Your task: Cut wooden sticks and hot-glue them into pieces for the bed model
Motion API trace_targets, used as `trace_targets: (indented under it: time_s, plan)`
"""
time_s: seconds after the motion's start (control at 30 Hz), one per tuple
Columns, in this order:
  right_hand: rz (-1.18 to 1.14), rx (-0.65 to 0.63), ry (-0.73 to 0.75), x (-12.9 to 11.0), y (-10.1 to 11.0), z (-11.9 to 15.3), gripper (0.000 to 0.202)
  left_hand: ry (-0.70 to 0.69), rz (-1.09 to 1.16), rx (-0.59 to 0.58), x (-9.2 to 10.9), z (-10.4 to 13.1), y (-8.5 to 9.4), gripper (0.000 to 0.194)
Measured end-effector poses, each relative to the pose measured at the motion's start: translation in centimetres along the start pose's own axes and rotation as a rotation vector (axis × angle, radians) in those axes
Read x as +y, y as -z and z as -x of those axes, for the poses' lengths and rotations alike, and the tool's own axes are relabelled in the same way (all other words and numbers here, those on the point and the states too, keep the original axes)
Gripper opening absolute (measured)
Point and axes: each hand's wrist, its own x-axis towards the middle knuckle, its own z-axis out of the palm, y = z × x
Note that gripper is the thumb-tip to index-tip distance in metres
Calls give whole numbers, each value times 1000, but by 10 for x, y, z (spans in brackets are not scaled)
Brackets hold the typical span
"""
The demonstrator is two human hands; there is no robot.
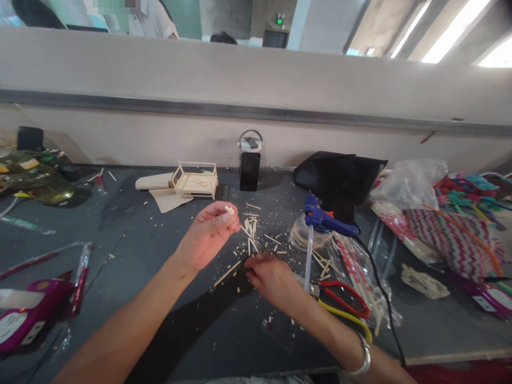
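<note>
My left hand is raised above the table, thumb and fingers pinched on a small piece of wooden stick. Lower and to the right, my right hand is close to the tabletop with its fingers curled downward. Whatever its fingertips hold, if anything, is hidden. Just beyond it lies a loose pile of short wooden sticks among pale scraps. A longer wooden stick rests to the left of my right hand. Farther back, a small wooden frame model with railings stands on brown paper.
A blue glue gun lies on a round roll, its black cable trailing forward. Red-and-yellow-handled pliers sit beside my right forearm. A phone leans upright near the partition. Plastic packets and yarn crowd the right; a magenta device is left.
</note>
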Motion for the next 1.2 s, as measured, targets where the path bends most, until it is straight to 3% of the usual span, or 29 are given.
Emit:
trace_targets:
  time_s: [0.23, 0.43, 0.8, 1.03, 1.2]
  plan:
    - [97, 104, -109, -3, -3, -25, 24, -6, -7, -9, -1, -1, 2, 8]
    - [147, 121, -134, 3, -11, -35, 23, -10, -4, 10, 2, -2, 4, 10]
    - [159, 112, -180, 2, 18, -7, 24, -16, -2, 7, 2, -3, 6, 8]
    - [59, 112, -256, 4, 17, 1, 13, -6, -6, 15, 1, -3, 5, 9]
    - [-41, 142, -285, 4, 19, 11, 24, -2, -13, 6, 1, -3, 5, 8]
